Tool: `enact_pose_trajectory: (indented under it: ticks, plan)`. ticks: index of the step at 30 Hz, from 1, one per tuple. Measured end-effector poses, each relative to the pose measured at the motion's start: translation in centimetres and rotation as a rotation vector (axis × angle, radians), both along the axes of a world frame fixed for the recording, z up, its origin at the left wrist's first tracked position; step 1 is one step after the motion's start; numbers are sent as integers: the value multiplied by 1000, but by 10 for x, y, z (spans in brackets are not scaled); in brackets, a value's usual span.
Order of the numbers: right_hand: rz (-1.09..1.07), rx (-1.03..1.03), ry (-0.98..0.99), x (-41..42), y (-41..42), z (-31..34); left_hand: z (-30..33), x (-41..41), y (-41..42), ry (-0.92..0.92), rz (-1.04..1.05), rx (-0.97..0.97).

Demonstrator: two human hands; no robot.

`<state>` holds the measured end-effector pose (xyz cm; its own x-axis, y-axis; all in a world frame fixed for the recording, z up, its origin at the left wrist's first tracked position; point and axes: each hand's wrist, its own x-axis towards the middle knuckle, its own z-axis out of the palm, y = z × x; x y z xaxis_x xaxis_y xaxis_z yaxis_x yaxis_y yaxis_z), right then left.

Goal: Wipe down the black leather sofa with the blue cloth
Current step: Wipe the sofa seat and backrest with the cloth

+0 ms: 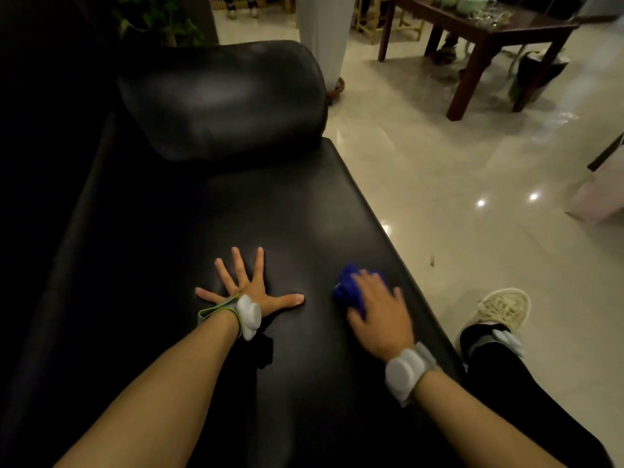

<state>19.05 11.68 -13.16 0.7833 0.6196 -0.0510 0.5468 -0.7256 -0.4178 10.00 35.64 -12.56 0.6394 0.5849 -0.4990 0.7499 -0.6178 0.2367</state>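
Observation:
The black leather sofa [270,204] fills the left and middle of the view, its seat running away from me to a rounded armrest [223,96] at the far end. My left hand [248,288] lies flat on the seat with its fingers spread wide and nothing under it. To its right, near the seat's front edge, my right hand [380,312] presses down on a bunched blue cloth [347,287], which sticks out past the fingers on the left. Each wrist carries a white device on a strap.
Glossy cream floor tiles [456,204] lie right of the sofa. My foot in a cream sneaker [503,309] stands beside the seat edge. Farther off are a dark wooden table [486,32], a tall white planter [324,35] and a leafy plant [158,18].

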Motion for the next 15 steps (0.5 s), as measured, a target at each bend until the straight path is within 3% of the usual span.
enact_pose_trajectory:
  ticks: [3, 5, 11, 15]
  plan:
    - [324, 10, 33, -33, 13, 2, 1, 1, -4, 25, 14, 30]
    - [354, 29, 105, -36, 8, -2, 2, 1, -5, 32, 16, 44]
    - [-213, 108, 184, 25, -33, -6, 6, 0, -5, 19, 2, 11]
    - [-355, 158, 236, 47, -18, 0, 8, -2, -7, 17, -4, 19]
